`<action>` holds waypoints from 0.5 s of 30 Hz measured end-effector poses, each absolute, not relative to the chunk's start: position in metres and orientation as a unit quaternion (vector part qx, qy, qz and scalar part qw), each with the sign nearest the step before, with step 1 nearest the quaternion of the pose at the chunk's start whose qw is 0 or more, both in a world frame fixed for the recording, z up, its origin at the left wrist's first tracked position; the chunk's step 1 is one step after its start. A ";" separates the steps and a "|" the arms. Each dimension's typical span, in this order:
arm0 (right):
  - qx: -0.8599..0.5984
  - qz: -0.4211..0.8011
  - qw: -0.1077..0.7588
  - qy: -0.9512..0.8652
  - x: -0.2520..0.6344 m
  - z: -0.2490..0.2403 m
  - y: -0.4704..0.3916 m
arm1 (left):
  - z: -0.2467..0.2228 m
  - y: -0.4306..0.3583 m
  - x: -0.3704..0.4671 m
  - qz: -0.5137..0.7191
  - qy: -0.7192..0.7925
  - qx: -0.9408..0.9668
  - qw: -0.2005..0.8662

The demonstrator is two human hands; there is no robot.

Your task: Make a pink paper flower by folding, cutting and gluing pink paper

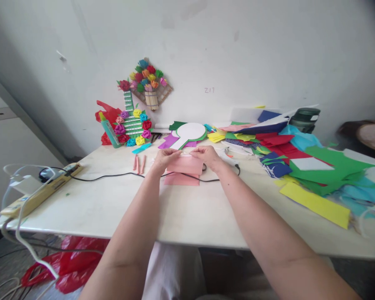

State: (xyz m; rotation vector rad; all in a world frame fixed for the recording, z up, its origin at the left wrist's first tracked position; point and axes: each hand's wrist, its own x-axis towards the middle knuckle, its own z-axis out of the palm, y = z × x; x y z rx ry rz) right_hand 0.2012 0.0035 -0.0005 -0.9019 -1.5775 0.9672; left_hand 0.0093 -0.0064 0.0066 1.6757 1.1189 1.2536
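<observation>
My left hand (165, 158) and my right hand (206, 155) meet over the middle of the white table (181, 212). Both pinch the top edge of a pink paper sheet (185, 166), the left at its left end and the right at its right end. A second pink sheet (181, 179) lies flat under it, with a black cable (112, 176) running across it. A few rolled pink paper sticks (138, 163) lie just left of my left hand.
Paper-flower crafts (134, 125) and a glue bottle (110, 131) stand at the back wall beside a white round paddle shape (190, 132). A heap of coloured paper (303, 160) covers the right side. A power strip (39, 189) with cables lies at the left edge.
</observation>
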 end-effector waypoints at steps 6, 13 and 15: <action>-0.367 0.372 0.513 -0.681 0.198 0.001 0.001 | 0.007 -0.005 0.011 0.491 0.448 0.660 0.349; -0.372 0.384 0.513 -0.671 0.199 0.001 0.000 | 0.005 -0.003 0.009 0.483 0.445 0.652 0.378; -0.369 0.400 0.513 -0.664 0.200 0.000 0.000 | 0.006 -0.004 0.010 0.482 0.446 0.650 0.381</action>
